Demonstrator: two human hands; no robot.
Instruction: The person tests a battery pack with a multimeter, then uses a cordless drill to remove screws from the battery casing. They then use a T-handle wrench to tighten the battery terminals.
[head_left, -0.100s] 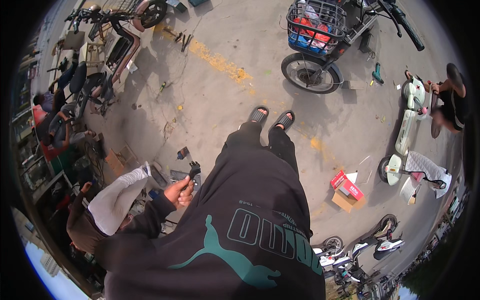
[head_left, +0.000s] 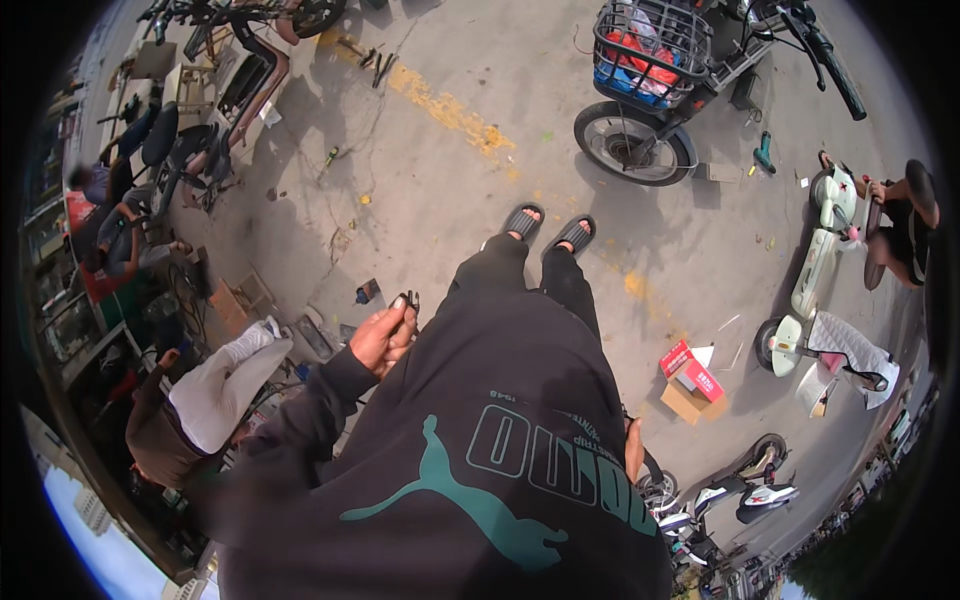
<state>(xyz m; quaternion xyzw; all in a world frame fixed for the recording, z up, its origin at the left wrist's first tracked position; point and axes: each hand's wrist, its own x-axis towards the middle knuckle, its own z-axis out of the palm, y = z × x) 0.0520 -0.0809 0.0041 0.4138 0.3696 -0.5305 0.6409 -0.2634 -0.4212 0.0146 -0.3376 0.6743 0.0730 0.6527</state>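
My left hand [head_left: 387,336] is raised in front of me, left of my dark sweatshirt. Its fingers pinch a small black piece with short prongs [head_left: 411,299], whose exact kind is too small to make out. Only an edge of my right hand [head_left: 634,450] shows, at the right side of my sweatshirt. A dark strap-like line runs close to it, and its fingers are mostly hidden. On the ground beyond my left hand sits a small dark blue and orange item [head_left: 367,291].
Ahead stands a bike with a loaded wire basket [head_left: 652,55]; a green power tool [head_left: 764,152] lies nearby. To the right are an open red carton [head_left: 692,378] and a pale scooter [head_left: 812,270] with a person beside it. Another person bends over [head_left: 230,385] at left.
My left hand has shifted up and to the right with the black piece, which has turned. My right hand has come partly into view.
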